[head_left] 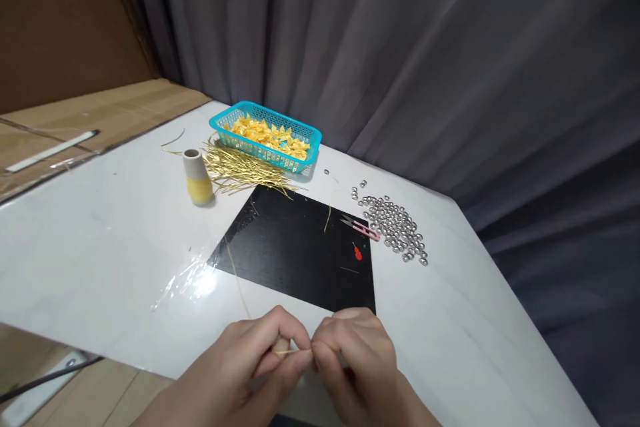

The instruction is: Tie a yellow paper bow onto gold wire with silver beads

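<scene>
My left hand (257,357) and my right hand (356,355) meet at the near edge of the table, thumb and forefinger pinched on each. Between the left fingers runs a short stretch of thin gold cord (284,351), which reaches the point where both sets of fingertips touch. The cord's end inside the right fingers is hidden. A pale thin strand (236,267) trails from the black mat toward the left hand; whether it is the same cord I cannot tell. Just beyond the hands lies the black mat (300,247).
Pink-handled thread snips (367,230), a red needle threader (357,253) and a needle (349,270) lie on the mat. Silver beads (397,223) are heaped at right. Behind are gold cords (240,170), a turquoise basket (314,137) of yellow ribbon pieces and a small vase (199,180).
</scene>
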